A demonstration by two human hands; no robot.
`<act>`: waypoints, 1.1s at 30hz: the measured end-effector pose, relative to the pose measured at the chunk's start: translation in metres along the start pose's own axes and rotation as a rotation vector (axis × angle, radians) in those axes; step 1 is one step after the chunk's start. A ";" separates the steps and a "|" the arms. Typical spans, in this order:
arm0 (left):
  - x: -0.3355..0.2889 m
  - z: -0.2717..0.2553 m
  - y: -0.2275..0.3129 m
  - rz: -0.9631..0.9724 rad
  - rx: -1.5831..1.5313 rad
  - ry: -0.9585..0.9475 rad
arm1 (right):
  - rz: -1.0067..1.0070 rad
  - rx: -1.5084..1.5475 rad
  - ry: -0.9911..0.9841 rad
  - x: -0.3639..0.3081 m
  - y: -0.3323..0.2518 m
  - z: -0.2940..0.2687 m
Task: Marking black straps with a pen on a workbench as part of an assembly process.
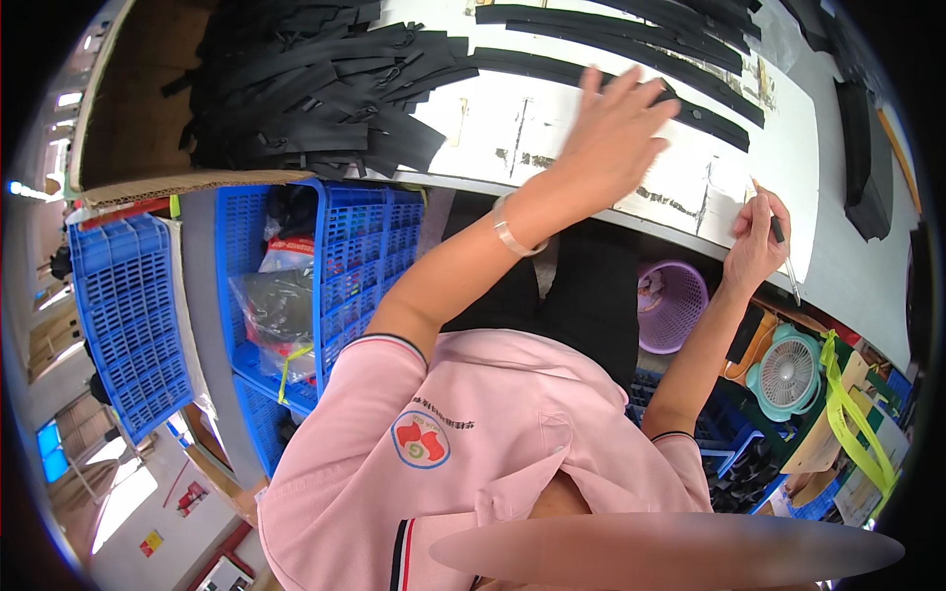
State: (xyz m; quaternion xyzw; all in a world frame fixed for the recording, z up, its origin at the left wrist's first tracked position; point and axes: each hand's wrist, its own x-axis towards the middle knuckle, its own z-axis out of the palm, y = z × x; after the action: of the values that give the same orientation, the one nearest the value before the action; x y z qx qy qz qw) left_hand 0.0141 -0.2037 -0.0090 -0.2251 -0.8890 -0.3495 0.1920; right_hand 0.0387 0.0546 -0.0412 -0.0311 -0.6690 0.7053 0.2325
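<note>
My left hand lies over a long black zipper strip on the white board, its fingers spread and pointing away from me. The fingers hide part of this strip. Pinched in my right hand, near the board's right front edge, is a slim pen-like tool with a black grip and a silvery end. Its exact kind is too small to tell. More black strips lie lengthwise farther back on the board. To the left, a loose heap of black strips spreads onto the board.
An open cardboard box surrounds the heap's left side. Blue plastic crates stand below the table's left part. Under the table are a purple basket and, farther right, a turquoise fan. A black block-like object lies on the grey tabletop.
</note>
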 end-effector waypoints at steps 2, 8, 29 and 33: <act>-0.022 -0.038 -0.008 -0.019 0.094 -0.061 | 0.030 -0.006 0.019 0.000 -0.006 -0.006; -0.092 -0.155 -0.076 -0.213 0.708 -0.180 | 0.032 -0.016 0.016 0.002 -0.009 0.000; -0.040 0.016 0.023 0.014 -0.044 -0.085 | -0.382 -0.795 -0.189 -0.051 -0.030 0.038; -0.048 0.006 0.026 0.016 -0.061 -0.140 | -0.543 -0.947 -0.310 -0.072 -0.019 0.037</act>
State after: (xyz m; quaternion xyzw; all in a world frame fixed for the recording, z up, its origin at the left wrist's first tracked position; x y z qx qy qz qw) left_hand 0.0666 -0.1947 -0.0233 -0.2620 -0.8873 -0.3584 0.1254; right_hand 0.0952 -0.0064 -0.0380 0.1450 -0.9226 0.2396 0.2651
